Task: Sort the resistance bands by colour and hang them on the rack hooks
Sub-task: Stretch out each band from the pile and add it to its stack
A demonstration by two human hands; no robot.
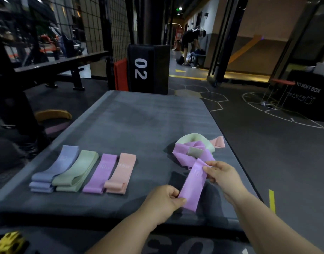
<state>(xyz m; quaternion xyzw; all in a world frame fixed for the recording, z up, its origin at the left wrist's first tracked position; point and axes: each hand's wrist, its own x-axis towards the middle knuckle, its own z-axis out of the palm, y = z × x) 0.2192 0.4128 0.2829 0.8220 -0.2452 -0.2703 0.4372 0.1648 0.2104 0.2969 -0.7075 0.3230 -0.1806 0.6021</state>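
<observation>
Head view: left grip (163, 200) and right grip (222, 174) each pinch one end of a flat, woven purple band (193, 187) marked "10", over the ribbed grey mat (139, 125). Blue, green, purple and pink folded stacks (75, 173) lie to the left. A tangled pile (194, 145) sits just behind. The black pad (153, 70) reads "02".

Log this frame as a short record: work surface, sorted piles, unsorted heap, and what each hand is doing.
surface: grey mat
sorted row, left to right: blue pile, green pile, purple pile, pink pile
unsorted heap: purple, green and pink bands tangled, right of the row
left hand: pinches near end of held purple band
right hand: pinches far end of the same band
rack hooks: none identifiable in view
</observation>
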